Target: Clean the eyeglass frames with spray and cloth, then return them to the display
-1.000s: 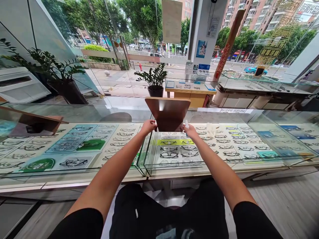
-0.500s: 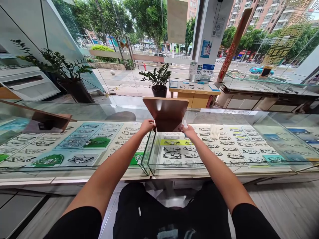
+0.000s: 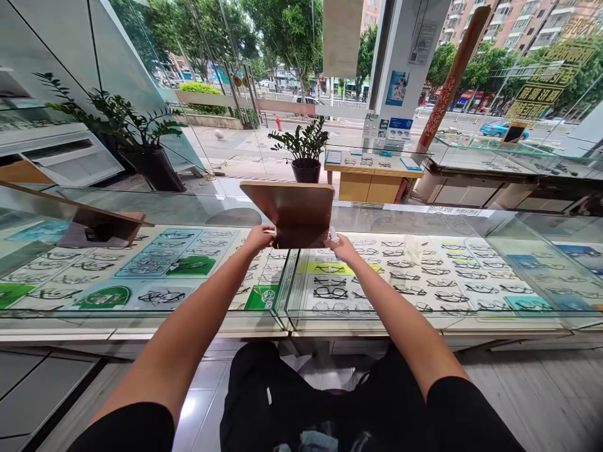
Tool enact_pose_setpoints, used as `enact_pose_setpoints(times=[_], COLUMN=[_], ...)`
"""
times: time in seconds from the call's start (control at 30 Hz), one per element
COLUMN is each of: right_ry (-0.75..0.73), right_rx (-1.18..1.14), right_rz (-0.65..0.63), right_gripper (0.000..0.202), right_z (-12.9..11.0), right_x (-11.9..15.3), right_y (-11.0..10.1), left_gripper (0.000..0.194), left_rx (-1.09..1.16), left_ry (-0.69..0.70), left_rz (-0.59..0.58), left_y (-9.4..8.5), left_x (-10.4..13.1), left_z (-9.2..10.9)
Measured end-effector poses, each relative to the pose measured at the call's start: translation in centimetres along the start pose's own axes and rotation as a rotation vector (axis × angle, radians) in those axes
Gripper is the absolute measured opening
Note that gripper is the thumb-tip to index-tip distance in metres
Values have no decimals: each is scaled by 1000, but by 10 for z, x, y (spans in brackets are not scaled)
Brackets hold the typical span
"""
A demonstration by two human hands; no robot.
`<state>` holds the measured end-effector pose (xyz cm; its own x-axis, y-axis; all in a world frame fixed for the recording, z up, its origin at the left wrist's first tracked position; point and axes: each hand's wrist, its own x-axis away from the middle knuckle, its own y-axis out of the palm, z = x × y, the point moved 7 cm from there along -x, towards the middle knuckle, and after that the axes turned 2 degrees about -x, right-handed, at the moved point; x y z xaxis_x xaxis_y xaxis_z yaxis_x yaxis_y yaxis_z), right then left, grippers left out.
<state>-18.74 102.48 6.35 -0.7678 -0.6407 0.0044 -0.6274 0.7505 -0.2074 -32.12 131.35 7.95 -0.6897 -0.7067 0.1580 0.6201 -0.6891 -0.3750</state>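
Observation:
A brown, glossy panel on a base [image 3: 304,210], which looks like the back of a tabletop mirror, leans on the glass counter in front of me. My left hand [image 3: 262,238] is closed on its lower left edge, fingertips partly hidden. At the lower right edge is my right hand [image 3: 343,246], also closed, with a small white tissue-like piece [image 3: 334,235] between the fingers and the panel. Rows of eyeglasses [image 3: 330,292] lie under the glass below both hands.
The glass display counter [image 3: 377,314] spans the view. A similar brown stand [image 3: 101,229] is on its left. Beyond it are a potted plant [image 3: 305,150], a larger plant [image 3: 153,166] and a small wooden display table [image 3: 372,182]. A crumpled whitish cloth [image 3: 414,250] appears at the right.
Both hands have shifted left along with the brown mirror-like panel, which has turned slightly. The camera view has swung a little to the left.

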Motion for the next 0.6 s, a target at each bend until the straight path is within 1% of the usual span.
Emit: enact_pose_setpoints(times=[0.1,0.17,0.23,0.33,0.4,0.47,0.53,0.6], right_ry=[-14,-28,-42,-53,-58,-65,-61,-46], right_rx=[26,30,24,4,-7,16,85,191], right_rz=[-41,-79,-123,-170,-183,-160,-74,55], right_gripper=[24,24,26,29,31,33,34,34], right_z=[-8,-12,-15,-18,-20,-21,-19,-16], right_x=[5,13,24,45,61,75,86,93], right_y=[11,12,8,-11,-32,-60,-99,-145], left_gripper=[44,45,49,62,69,73,72,69], left_rx=[-16,-28,-36,-41,-55,-78,-106,-149], left_ry=[-21,-32,-43,-59,-78,-105,-126,-148], left_rz=[29,46,58,76,101,132,159,193], left_y=[-24,-44,-64,-97,-117,-136,-152,-167], left_x=[3,4,6,7,6,2,-4,-11], left_z=[-4,-8,-12,-20,-27,-36,-43,-51])
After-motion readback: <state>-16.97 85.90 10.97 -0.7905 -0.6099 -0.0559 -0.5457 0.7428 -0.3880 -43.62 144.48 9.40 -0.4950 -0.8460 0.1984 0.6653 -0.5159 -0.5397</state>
